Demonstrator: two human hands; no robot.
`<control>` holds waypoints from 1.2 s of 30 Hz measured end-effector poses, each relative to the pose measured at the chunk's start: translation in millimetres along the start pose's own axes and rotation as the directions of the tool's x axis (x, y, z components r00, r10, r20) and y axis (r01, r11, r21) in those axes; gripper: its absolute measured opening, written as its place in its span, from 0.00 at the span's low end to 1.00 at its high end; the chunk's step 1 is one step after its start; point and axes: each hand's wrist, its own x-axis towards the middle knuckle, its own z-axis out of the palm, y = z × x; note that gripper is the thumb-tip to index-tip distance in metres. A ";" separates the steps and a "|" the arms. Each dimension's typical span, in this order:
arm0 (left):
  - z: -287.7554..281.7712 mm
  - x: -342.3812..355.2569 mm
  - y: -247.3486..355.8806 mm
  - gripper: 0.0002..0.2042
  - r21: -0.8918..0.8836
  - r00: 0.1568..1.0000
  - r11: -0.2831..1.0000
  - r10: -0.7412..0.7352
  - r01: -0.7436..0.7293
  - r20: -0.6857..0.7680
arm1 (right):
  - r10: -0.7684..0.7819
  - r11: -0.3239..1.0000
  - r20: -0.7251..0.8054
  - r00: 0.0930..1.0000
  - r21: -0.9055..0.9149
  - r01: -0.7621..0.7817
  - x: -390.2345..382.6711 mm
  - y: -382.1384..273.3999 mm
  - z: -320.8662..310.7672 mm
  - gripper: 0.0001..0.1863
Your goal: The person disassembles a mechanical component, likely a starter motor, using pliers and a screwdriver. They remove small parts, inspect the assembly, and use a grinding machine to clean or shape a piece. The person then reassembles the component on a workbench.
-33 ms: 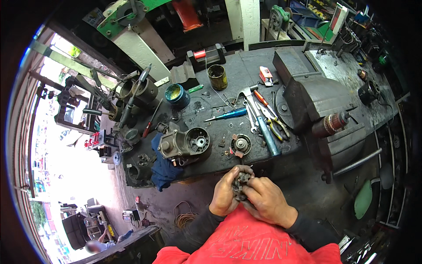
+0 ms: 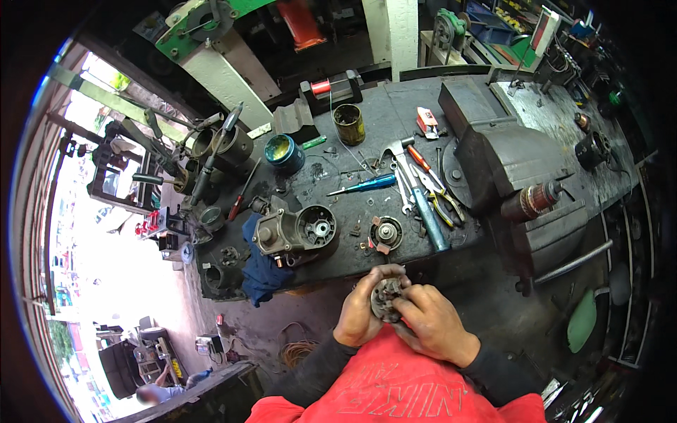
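In front of my chest, off the bench's near edge, I hold a round, greasy grey metal part (image 2: pixel 382 304) with raised blocky pieces on its face. Its far and left rim is wrapped by my left hand (image 2: pixel 356 316), which is closed around it. My right hand (image 2: pixel 436 323) is closed too, its thumb and fingers pressing on the right side of the face; they hide some of the part. On the bench beyond lies a round part with copper-coloured blocks (image 2: pixel 386 234). To its left, a grey metal motor housing (image 2: pixel 285 231) rests partly on a blue cloth (image 2: pixel 262 271).
A hammer (image 2: pixel 427 211), pliers (image 2: pixel 446 206) and a blue screwdriver (image 2: pixel 370 183) lie on the bench. A large vise (image 2: pixel 508 162) stands at right, with a copper-wound armature (image 2: pixel 532 201) on it. Two open cans (image 2: pixel 348 125) and a red-handled screwdriver (image 2: pixel 236 208) are farther off.
The round part has tilted in my hands, so more of its flat face shows now. Both hands have kept hold and barely shifted.
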 end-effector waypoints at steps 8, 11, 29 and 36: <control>-74.1 35.8 -0.9 0.37 0.704 0.903 0.690 0.396 -0.170 -0.169 | 0.232 0.967 -0.127 0.964 -0.074 -0.243 -42.6 65.9 -31.2 0.27; -78.7 87.4 -7.6 0.52 0.904 0.824 0.300 0.560 -0.304 0.091 | 0.251 0.962 -0.113 0.961 -0.081 -0.260 -36.2 84.7 -32.7 0.27; -97.8 111.8 29.0 0.25 0.620 0.925 0.689 0.326 -0.374 0.195 | 0.525 0.834 -0.282 0.803 -0.022 -0.552 -14.7 60.6 11.6 0.24; -88.2 148.6 30.4 0.14 0.610 0.915 0.696 0.380 -0.379 0.136 | 0.452 0.880 -0.224 0.864 -0.048 -0.472 -8.2 84.3 -7.1 0.25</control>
